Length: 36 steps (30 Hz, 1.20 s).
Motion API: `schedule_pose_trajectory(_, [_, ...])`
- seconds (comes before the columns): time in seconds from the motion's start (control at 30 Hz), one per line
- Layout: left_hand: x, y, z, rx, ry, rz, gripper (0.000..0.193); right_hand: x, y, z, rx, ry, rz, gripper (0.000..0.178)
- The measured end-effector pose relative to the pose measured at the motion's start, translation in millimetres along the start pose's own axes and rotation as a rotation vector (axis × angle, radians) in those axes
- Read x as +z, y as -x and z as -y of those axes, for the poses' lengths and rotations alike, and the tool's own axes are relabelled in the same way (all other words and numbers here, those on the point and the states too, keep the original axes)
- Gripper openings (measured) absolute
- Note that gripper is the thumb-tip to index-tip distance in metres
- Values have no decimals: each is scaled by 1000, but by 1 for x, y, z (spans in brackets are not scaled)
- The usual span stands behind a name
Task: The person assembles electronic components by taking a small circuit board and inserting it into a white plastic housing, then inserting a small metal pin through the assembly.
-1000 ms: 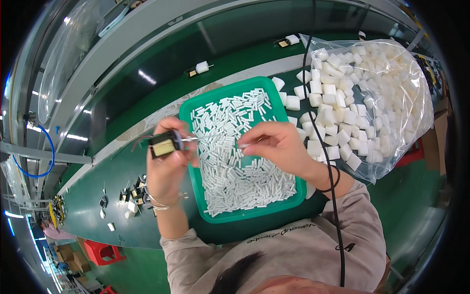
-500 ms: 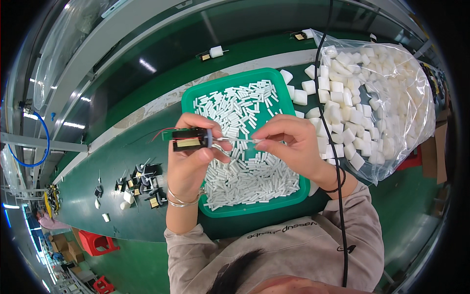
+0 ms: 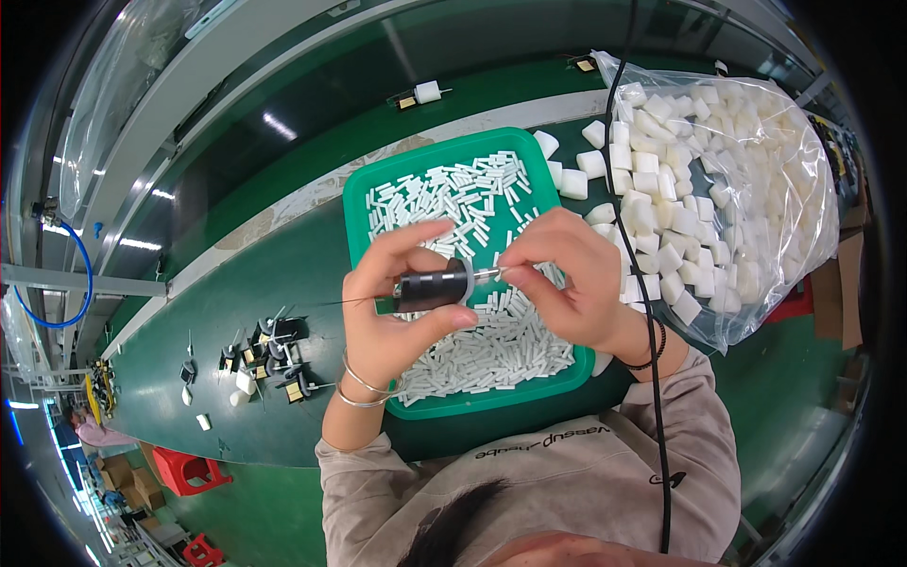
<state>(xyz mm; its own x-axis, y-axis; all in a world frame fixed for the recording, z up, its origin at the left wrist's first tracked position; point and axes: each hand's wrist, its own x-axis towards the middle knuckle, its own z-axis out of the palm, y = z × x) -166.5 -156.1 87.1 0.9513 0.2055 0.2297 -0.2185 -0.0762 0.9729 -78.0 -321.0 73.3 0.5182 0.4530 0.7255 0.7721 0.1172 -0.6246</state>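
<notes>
My left hand (image 3: 376, 317) is closed around a black cylindrical part (image 3: 430, 289) with a grey collar, shaped like a small motor, lying sideways above the green tray (image 3: 356, 208). From its right end a thin pale rod (image 3: 485, 274) sticks out. My right hand (image 3: 572, 279) pinches the end of that rod between thumb and forefinger; the fingertips hide whether a small white tube sits there. Many short white tubes (image 3: 487, 364) lie loose in the tray beneath both hands. A thin wire trails left from the black part.
White foam blocks (image 3: 652, 184) spill from a clear plastic bag (image 3: 794, 189) at the right. Several black parts with rods (image 3: 274, 350) lie on the left of the green table (image 3: 170, 359). Another assembly (image 3: 420, 94) rests on the far belt. A black cable (image 3: 652, 331) hangs at the right.
The black part has rolled in my left hand, hiding its yellow label, and moved right. My right fingertips are now closer to its collar. The assembly on the far belt has shifted right.
</notes>
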Motion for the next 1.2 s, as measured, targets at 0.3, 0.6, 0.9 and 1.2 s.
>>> schedule_pose_trajectory(0.3, [-10, -3, -6, 376, -377, 136, 50, -6, -1, 4, 150, -132, 82, 13])
schedule_pose_trajectory(0.6, [0, 2, -9, 90, -232, -36, 32, -4, -1, -6, -321, 223, 45, 24])
schedule_pose_trajectory(0.9, [-17, -13, 2, -347, -438, 78, 29, -7, -1, -19, -578, 510, 118, 27])
schedule_pose_trajectory(1.2, [1, -8, 30, -221, 451, -5, 29, -5, -3, -20, -560, 427, 55, 23])
